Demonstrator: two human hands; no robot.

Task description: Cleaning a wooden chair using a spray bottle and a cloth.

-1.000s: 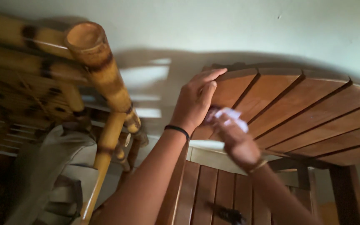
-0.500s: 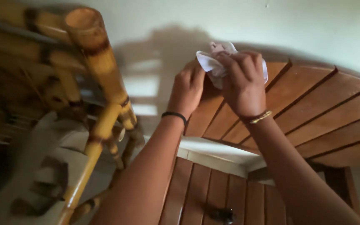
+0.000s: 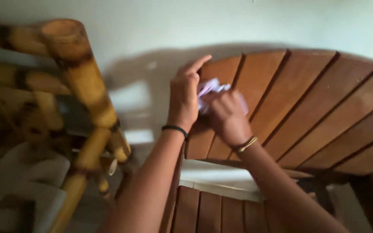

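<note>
- Head view: right hand (image 3: 226, 115) closed round a white cloth (image 3: 209, 88) on the slatted table (image 3: 307, 99).
- Left hand (image 3: 185, 98) lay open-fingered at the table's edge, touching the cloth.
- Bamboo chair (image 3: 76, 82) stood left; wooden chair (image 3: 221, 209) below.

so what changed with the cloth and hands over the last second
The right hand brought the white cloth back down from the table's far edge, where it was half a second ago, onto the slats nearer the left hand. The cloth stays bunched in the right hand's grip throughout. The left hand stays braced on the edge of the wooden table, fingers now stretched out. The bamboo chair remains on the left.
</note>
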